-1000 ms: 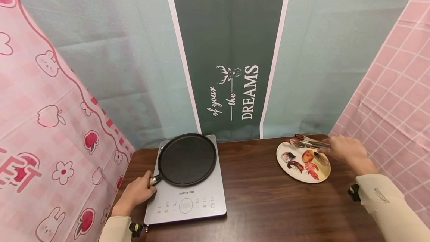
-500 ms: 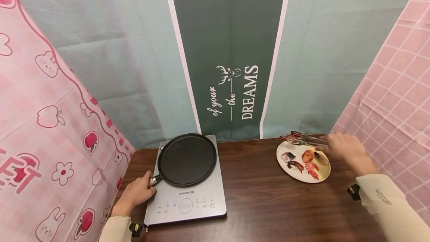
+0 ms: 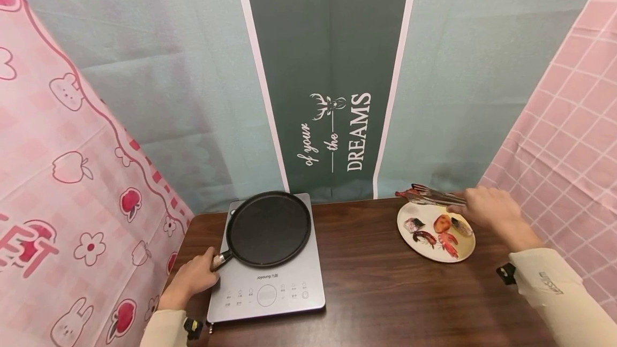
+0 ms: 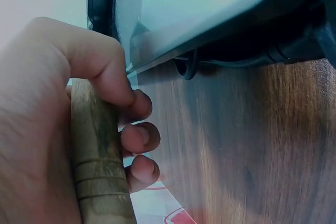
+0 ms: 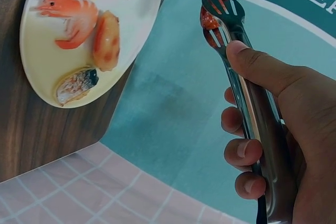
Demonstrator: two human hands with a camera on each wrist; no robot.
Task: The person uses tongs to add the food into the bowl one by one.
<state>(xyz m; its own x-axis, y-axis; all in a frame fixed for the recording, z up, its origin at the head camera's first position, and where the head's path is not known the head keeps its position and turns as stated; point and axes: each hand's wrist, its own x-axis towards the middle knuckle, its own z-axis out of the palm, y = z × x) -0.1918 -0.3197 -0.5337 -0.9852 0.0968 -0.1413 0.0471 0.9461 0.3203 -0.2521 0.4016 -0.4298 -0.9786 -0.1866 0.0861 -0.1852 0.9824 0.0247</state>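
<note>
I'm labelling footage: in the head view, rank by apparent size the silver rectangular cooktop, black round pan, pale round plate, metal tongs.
Silver rectangular cooktop
Black round pan
Pale round plate
Metal tongs, visible part only

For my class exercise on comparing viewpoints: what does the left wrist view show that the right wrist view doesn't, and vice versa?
Only the left wrist view: the left hand curled round a wooden handle.
Only the right wrist view: the right hand holding tongs that pinch a red food piece, and a plate with a prawn and other food.
Both: the wood-grain tabletop.
</note>
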